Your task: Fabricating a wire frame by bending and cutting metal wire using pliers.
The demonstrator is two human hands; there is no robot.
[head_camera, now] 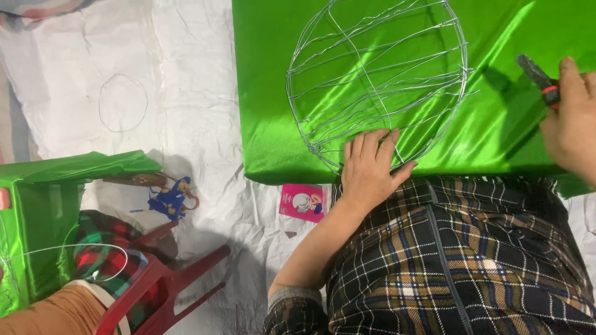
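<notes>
A round frame of thin silver wire [377,80] lies on shiny green cloth [496,130]. My left hand [371,169] rests flat on the frame's near rim, fingers spread, pressing it onto the cloth. My right hand [572,121] is at the right edge of the view, closed around pliers [539,79] with dark jaws and a red band on the handle. The pliers point up and left, apart from the wire frame. My lap in a dark plaid garment [459,260] fills the lower right.
White crumpled sheeting [174,80] covers the floor, with a loose wire ring [123,103] on it. A pink packet [303,202] and a blue toy figure [171,198] lie near the cloth. At lower left are a green-covered box [43,211], a red plastic chair [167,279] and another person's sleeve [49,313].
</notes>
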